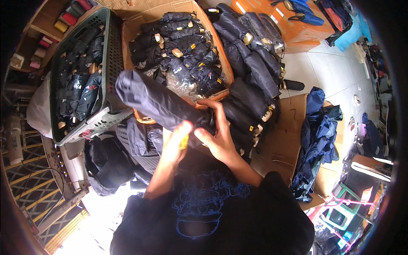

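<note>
A folded black umbrella (155,98) slants across in front of me, its rounded end up to the left over the carton's near edge. My left hand (175,139) is closed round its lower part, with the thumb lying along it. A yellow tag (184,142) shows by that thumb. On the other side, my right hand (219,135) grips the lower end with bent fingers and thumb. The umbrella's lower tip is hidden between the hands. Just beyond stands an open cardboard carton (225,63) filled with folded black umbrellas (187,44), several with pale handles and yellow tags.
Left of the carton, a dark green perforated plastic basket (111,59) holds more folded umbrellas. Others (250,63) are piled to its right. Crumpled navy fabric (316,136) lies on flattened cardboard (284,131). Thread spools (68,18) sit on a shelf at the far left.
</note>
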`<state>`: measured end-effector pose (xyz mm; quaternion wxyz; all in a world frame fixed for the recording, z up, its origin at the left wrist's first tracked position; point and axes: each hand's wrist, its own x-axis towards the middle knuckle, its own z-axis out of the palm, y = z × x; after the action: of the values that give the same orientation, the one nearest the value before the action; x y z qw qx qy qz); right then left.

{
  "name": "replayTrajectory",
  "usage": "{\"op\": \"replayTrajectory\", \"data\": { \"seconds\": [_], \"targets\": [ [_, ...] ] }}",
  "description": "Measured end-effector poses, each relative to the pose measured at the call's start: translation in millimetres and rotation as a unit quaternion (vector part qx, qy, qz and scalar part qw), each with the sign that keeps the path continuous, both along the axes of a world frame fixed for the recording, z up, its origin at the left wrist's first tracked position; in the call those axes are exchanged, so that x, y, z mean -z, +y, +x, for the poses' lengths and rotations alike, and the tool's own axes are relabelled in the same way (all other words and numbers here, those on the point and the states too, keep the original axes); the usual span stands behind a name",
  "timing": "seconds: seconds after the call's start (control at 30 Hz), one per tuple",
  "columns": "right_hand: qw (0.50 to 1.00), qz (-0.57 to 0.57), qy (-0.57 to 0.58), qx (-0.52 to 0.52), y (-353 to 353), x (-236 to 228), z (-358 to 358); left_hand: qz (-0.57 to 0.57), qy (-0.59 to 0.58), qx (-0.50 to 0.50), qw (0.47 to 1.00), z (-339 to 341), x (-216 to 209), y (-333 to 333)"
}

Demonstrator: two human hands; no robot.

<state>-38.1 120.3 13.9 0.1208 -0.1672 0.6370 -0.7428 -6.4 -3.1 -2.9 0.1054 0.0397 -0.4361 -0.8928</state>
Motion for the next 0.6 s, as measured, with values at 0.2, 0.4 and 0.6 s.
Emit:
{"op": "replayTrajectory", "data": {
  "seconds": [0.2, 0.4, 0.6],
  "targets": [
    [0.999, -0.003, -0.033, 0.022, -7.8, 1.0, 4.3, 0.029, -0.088, -0.050, 0.994, -3.6, -0.1, 1.0],
    [0.999, -0.003, -0.029, 0.014, -5.0, 2.1, 4.1, -0.035, -0.097, -0.083, 0.991, 0.8, 10.7, -4.6],
    [0.934, 0.133, 0.311, 0.111, 12.6, -3.0, -8.9, -0.069, -0.104, -0.028, 0.992, -1.0, 6.9, -27.6]
  ]
}}
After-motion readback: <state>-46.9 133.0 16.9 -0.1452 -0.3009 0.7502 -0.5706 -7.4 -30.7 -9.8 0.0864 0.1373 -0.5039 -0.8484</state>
